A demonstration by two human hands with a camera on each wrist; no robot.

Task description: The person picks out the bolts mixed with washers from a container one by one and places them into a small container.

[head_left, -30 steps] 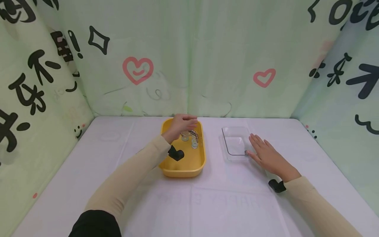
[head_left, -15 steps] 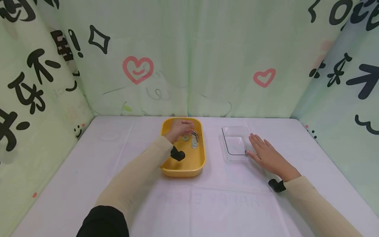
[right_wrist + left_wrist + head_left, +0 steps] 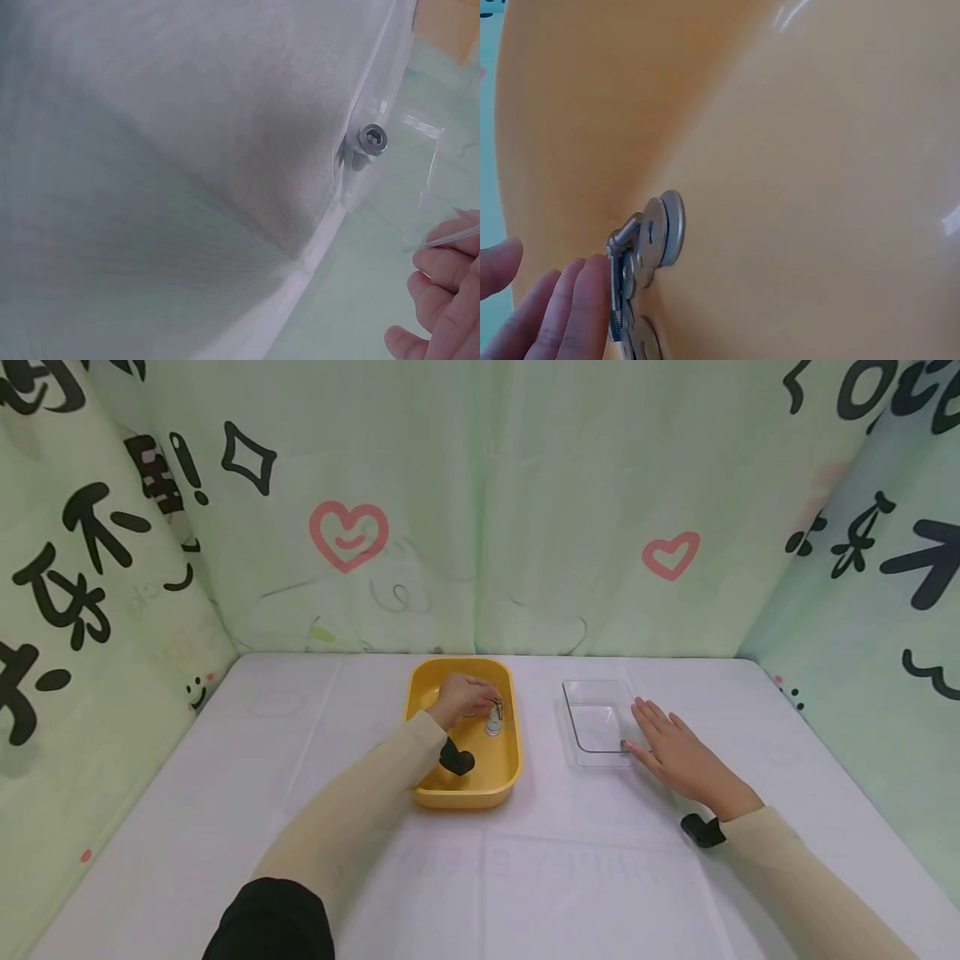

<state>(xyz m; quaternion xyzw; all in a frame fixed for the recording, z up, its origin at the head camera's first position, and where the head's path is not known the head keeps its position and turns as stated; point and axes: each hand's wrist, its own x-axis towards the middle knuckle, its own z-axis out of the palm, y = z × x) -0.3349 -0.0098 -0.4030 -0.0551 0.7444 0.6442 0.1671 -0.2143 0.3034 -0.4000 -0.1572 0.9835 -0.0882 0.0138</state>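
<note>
My left hand (image 3: pixel 462 696) reaches down into a yellow tray (image 3: pixel 457 800). Its fingers (image 3: pixel 585 300) lie fairly straight in the left wrist view, tips right at several metal bolts (image 3: pixel 616 285), with the thumb held apart. Beside and under the bolts are several flat round washers (image 3: pixel 654 232), partly hidden by the hand in the head view. My right hand (image 3: pixel 682 764) rests with straight fingers along the right side of a clear plastic box (image 3: pixel 596 753), its fingertips at the rim. Inside that box, near my right thumb, lies a socket-head bolt (image 3: pixel 373 139).
A white cloth covers the table (image 3: pixel 360 893). Pale green curtains (image 3: pixel 562 510) with printed hearts and lettering stand at the back and both sides. The clear box sits to the right of the yellow tray, with a gap between them.
My left hand has come down from above the tray's far edge into the tray, moving toward the bolts and washers. The right hand and clear box stay in place.
</note>
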